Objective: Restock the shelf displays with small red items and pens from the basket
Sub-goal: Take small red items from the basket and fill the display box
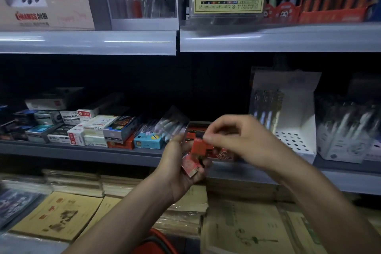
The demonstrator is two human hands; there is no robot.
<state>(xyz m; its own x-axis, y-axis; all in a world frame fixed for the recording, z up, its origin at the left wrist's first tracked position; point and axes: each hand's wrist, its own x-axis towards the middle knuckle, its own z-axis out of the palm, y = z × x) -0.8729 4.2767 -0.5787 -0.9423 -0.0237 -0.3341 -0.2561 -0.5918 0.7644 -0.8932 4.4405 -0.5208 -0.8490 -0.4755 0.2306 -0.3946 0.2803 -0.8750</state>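
Head view: your left hand (181,168) grips a small stack of red items (190,166) before the middle shelf (82,151) — your right hand (233,137) pinches the top red item (199,146). Next, probably lift it off and seat it in the red display box (203,130) behind.

boxes (86,130) on shelf (82,151), notebooks (55,215) below

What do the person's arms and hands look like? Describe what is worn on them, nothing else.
Both forearms are bare to the frame's edge: no sleeves or gloves show. The left hand and right hand show no visible rings, watch or wristband, though motion blur and dim light could hide small details.
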